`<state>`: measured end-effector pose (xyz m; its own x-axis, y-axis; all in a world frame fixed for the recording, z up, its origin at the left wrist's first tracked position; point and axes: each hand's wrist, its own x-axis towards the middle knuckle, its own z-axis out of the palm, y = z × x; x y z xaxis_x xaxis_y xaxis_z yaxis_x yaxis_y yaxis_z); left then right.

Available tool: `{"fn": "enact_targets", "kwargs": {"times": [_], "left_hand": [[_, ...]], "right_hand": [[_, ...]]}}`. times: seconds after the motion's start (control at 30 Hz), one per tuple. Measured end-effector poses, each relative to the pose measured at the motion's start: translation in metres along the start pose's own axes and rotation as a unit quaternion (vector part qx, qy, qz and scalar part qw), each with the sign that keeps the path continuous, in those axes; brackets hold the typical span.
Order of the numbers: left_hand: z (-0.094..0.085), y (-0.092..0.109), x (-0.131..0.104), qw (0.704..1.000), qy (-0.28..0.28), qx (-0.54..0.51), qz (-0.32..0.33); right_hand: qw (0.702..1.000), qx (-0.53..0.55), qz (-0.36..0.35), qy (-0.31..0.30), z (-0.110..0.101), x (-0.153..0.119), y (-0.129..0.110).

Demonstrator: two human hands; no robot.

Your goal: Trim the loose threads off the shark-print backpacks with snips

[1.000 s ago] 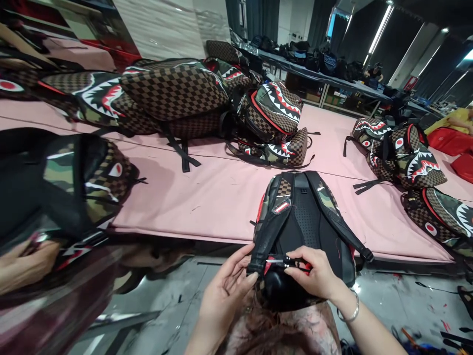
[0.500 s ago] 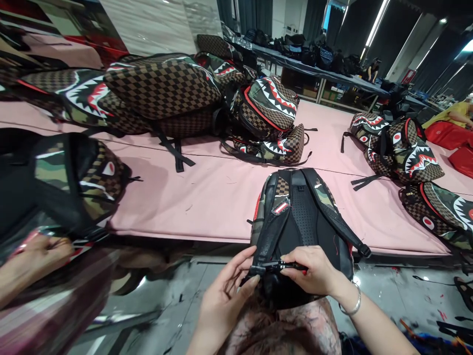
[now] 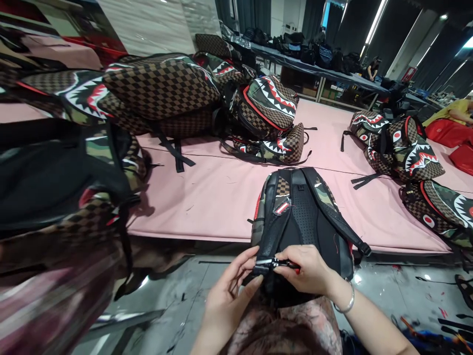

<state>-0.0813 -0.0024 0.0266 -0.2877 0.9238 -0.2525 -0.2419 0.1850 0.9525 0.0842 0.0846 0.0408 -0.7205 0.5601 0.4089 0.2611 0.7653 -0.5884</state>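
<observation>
A black backpack (image 3: 306, 222) with camouflage and checkered strap panels lies back side up, its top on the pink table (image 3: 192, 197) and its lower end near my lap. My left hand (image 3: 236, 281) pinches the lower end of its left strap (image 3: 271, 231) at the buckle. My right hand (image 3: 305, 271) is closed around a small scissor-like tool (image 3: 283, 264) with metal blades and a dark and red handle. The blades point left and lie across the strap just above the buckle.
Checkered shark-mouth backpacks (image 3: 162, 88) are piled along the table's far side, with more bags (image 3: 417, 153) at the right. Close on the left, another person's blurred clothing (image 3: 55, 301) is beside a large black backpack (image 3: 55, 172). Red bags (image 3: 449, 133) lie at the far right.
My right hand and the tool have shifted slightly left, onto the strap. At the left, the neighbouring backpack has moved right and turned, and the other person's hand is no longer visible.
</observation>
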Motion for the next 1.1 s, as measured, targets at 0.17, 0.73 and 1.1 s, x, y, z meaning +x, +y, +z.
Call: {"fn": "enact_targets", "kwargs": {"times": [0.17,0.73,1.1], "left_hand": [[0.002,0.006,0.001,0.997,0.035,-0.072,-0.001],[0.001,0.003,0.012,0.951,0.235,0.115,0.166],[-0.016,-0.002,0.02,0.929,0.068,-0.333,-0.148]], "right_hand": [[0.985,0.125,0.1,0.069,0.004,-0.004,0.001],[0.968,0.041,0.239,0.072,0.03,0.105,-0.019],[0.989,-0.004,0.116,0.096,0.031,0.047,0.015]]}}
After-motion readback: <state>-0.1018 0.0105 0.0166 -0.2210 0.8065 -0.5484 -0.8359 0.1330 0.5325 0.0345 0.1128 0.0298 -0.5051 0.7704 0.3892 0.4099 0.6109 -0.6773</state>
